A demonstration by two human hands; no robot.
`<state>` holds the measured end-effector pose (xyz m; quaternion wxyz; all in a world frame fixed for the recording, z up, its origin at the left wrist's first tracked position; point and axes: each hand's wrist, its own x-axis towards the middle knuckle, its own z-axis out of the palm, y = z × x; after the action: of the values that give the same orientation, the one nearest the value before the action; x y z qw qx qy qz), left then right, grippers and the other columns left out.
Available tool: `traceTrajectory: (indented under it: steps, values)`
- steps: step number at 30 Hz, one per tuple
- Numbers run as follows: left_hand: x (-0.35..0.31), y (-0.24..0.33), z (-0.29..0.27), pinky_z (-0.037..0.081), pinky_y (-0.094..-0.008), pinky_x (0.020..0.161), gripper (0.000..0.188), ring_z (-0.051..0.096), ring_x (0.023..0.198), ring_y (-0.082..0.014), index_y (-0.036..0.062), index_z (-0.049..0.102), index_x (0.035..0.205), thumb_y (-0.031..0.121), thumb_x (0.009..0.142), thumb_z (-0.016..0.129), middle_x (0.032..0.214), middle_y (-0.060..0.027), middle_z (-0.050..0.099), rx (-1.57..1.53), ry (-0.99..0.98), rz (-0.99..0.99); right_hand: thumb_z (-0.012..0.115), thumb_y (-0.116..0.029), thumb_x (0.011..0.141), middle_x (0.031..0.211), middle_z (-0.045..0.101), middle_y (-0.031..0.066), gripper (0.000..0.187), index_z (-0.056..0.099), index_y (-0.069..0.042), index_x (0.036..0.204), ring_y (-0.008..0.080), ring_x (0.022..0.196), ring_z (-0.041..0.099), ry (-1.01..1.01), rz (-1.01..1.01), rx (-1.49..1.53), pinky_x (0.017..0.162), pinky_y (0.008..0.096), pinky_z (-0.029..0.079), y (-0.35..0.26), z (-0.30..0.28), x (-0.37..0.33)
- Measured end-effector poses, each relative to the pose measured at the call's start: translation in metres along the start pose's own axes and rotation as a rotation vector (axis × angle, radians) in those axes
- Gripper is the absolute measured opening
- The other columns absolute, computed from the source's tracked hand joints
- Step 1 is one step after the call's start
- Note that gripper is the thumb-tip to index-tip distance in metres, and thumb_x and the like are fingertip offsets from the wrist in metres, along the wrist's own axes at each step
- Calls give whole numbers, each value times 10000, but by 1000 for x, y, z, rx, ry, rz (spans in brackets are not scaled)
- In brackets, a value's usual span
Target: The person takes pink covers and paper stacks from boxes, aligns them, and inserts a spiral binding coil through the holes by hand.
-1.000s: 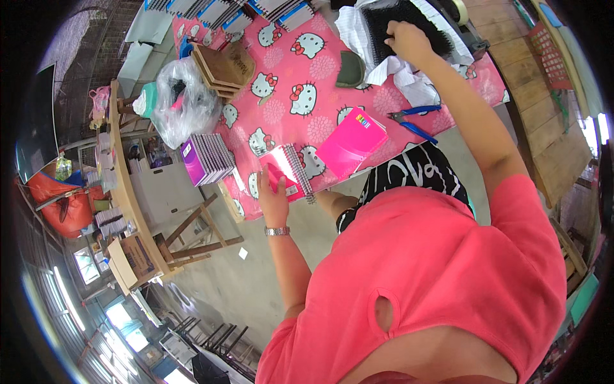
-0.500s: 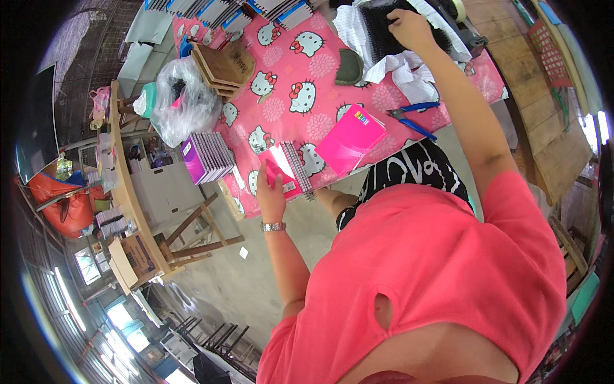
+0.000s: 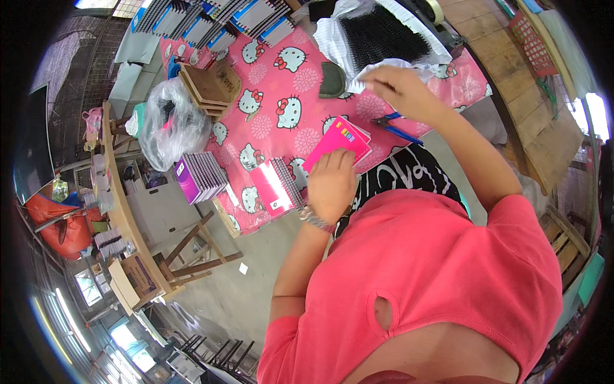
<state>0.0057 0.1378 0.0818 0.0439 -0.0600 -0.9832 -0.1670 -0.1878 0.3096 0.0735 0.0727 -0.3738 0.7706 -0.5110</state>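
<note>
A bright pink booklet (image 3: pixel 338 139) with loose covers or pages lies at the table's near edge. My left hand (image 3: pixel 332 184), with a metal watch at the wrist, rests over its lower part, fingers laid flat on the cover; the thumb is hidden. To its left lies a pink spiral-bound notebook (image 3: pixel 275 185), its coil on the right side. My right hand (image 3: pixel 403 94) hovers beside a paper-lined pile of black plastic binding coils (image 3: pixel 384 38). Its fingers are pinched together, and anything thin between them cannot be made out. Just below it lie blue-handled pliers (image 3: pixel 400 127).
Purple spiral notebooks (image 3: pixel 201 176) stand stacked at the table's left corner. Behind them are a clear plastic bag (image 3: pixel 173 121) and a brown cardboard holder (image 3: pixel 211 86). Blue-and-white notebooks (image 3: pixel 256 19) fill the far edge. A dark green pad (image 3: pixel 332 80) lies near the coils.
My left hand has moved right, from the spiral notebook onto the pink booklet. My right hand has drawn back toward me from the black coils. The view has shifted slightly.
</note>
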Motion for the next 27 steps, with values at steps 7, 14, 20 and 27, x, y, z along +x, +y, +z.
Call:
traceTrajectory:
  steps: [7,14,20,27]
  values:
    - [5,-16,-27,432,-437,872,270,580,956,-314,51,609,1081,28,816,570,1042,-116,629,103,137,-68,651,-132,878,917,634,110,219,690,-72,1085,284,872,605,-182,-119,114,775,380,481,-24,28,-37]
    - [7,-17,-11,363,-454,933,186,540,961,-286,49,589,1034,110,858,591,988,-98,601,137,257,-81,685,-122,828,896,614,90,199,706,-103,1025,284,893,591,-39,-120,99,779,395,476,-30,43,-34]
    - [9,-18,-12,364,-454,933,180,539,952,-289,55,587,1020,156,872,606,981,-91,600,121,252,-64,701,-61,792,946,605,57,179,691,-109,965,248,920,592,3,-291,-50,824,377,459,-30,46,-32]
    - [12,-18,-13,360,-460,948,176,536,956,-294,54,588,1021,155,877,600,969,-98,595,126,250,-63,668,-4,745,940,598,33,195,660,-125,897,234,934,565,-37,-367,-115,868,383,408,-31,43,-31]
